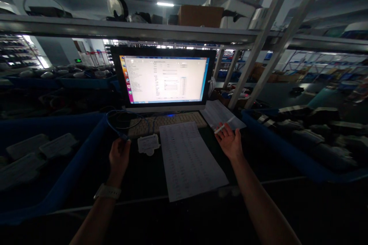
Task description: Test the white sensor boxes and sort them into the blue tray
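Note:
My left hand [119, 155] is closed around the plug end of a blue cable [112, 124], just left of a small white device [148, 144] lying on the dark desk. My right hand [230, 140] rests right of a printed sheet [188, 157], fingers curled round a white pen [224, 125]. A white watch [107, 191] sits on my left wrist. Behind the sheet lies a white keyboard [169, 121] under a lit monitor [163, 78].
Blue bins flank the desk: the left bin [71, 168] holds flat white devices, the right bin [287, 153] holds dark ones. A second paper [218, 115] lies behind my right hand. A metal shelf [129, 30] with boxes runs overhead, with slanted struts at right.

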A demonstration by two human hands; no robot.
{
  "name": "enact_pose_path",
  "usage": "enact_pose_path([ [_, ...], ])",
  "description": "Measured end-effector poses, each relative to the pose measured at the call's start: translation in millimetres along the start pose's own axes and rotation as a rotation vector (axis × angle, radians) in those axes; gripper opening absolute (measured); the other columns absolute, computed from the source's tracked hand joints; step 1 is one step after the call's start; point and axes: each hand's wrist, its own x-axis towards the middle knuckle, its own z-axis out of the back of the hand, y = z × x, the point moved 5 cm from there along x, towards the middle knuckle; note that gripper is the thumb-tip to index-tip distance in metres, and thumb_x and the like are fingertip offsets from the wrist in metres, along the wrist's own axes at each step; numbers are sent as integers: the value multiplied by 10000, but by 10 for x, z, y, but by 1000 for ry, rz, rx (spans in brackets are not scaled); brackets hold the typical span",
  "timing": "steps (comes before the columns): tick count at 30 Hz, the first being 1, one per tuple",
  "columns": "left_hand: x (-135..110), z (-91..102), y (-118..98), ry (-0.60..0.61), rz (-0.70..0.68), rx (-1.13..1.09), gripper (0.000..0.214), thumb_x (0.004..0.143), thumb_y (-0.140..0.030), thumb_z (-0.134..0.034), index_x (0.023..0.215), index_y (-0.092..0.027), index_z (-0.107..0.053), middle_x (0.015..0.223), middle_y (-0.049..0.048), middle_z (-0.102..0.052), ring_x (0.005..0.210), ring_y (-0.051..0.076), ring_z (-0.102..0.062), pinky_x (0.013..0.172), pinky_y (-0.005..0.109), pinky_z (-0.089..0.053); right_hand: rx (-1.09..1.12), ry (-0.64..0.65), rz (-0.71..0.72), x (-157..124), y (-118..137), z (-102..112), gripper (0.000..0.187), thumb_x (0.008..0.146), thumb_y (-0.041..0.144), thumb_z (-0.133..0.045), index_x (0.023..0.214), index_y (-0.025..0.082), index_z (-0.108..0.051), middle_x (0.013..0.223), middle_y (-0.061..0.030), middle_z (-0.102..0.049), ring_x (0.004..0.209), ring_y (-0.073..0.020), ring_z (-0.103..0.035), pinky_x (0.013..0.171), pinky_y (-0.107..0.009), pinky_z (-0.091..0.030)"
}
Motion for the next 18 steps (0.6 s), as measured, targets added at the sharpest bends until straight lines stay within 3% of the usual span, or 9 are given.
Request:
enact_pose_path([
  [7, 5, -14, 23, 6, 40, -30, 343, 668, -417, -627, 907, -176, -570, 927, 84, -675, 844, 224, -651, 750, 367, -537, -17, 19, -32, -46, 13, -50, 410, 727, 655, -570, 949, 321, -654, 1095, 12, -682, 1033, -174, -616, 858, -353, -522],
  [18, -1, -48, 112, -1, 37, -144, 426, 646, -518, -634, 900, -182, -570, 889, 87, -682, 831, 235, -664, 747, 380, -545, -56, 33, -20, -6, -16, 2, 444, 691, 679, -585, 976, 348, -662, 1205, 20, -640, 1169, -224, -554, 954, -421, -479],
])
